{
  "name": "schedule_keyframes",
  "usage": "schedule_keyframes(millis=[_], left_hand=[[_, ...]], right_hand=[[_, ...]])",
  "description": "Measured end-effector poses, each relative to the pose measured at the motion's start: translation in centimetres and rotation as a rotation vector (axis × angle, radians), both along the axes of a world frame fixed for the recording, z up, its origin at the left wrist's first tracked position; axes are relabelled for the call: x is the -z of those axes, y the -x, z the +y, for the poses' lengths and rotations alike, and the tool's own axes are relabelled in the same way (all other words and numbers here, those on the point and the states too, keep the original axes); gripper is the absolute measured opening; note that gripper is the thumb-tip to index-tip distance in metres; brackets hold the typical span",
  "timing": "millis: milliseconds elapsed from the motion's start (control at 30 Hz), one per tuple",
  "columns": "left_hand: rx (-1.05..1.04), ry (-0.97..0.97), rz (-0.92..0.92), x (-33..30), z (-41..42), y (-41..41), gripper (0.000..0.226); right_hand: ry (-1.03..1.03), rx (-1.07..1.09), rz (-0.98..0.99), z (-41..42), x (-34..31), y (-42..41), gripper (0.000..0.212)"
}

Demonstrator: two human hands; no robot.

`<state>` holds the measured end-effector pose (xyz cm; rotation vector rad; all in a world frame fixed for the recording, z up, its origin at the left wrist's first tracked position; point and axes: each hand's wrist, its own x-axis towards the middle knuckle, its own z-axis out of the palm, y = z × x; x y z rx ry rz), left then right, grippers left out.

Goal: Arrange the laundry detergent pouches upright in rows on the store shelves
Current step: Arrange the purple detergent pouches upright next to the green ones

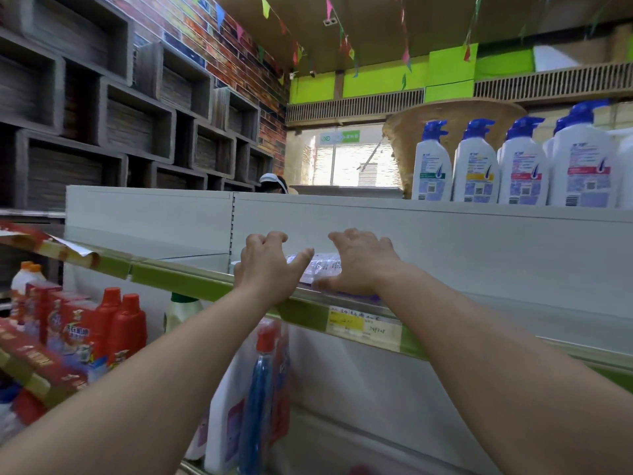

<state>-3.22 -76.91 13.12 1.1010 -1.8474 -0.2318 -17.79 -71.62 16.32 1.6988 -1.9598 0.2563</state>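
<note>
A pale detergent pouch (322, 267) with purple print lies flat on the white shelf (496, 306), just behind its green front edge. My left hand (267, 265) rests on the pouch's left end, fingers curled, thumb stretched over the top. My right hand (356, 265) lies palm down on its right end, with the thumb along the front edge. Most of the pouch is hidden beneath both hands.
A yellow price label (346, 323) sits on the green rail below the pouch. White shampoo bottles (476, 166) stand on the top shelf at the right. Red bottles (126, 323) fill the lower left shelf. Pouches with a red cap (263, 389) stand on the shelf below.
</note>
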Motion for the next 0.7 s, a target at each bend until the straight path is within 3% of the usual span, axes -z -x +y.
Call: schedule_keyframes(millis=[267, 700], left_hand=[[0.001, -0.012, -0.005, 0.4, -0.1, 1.1, 0.060], [0.009, -0.015, -0.008, 0.6, 0.2, 3.3, 0.059]], right_hand=[[-0.081, 0.045, 0.099, -0.9, 0.6, 0.3, 0.078], [0.003, 0.048, 0.113, -1.0, 0.5, -0.1, 0.040]])
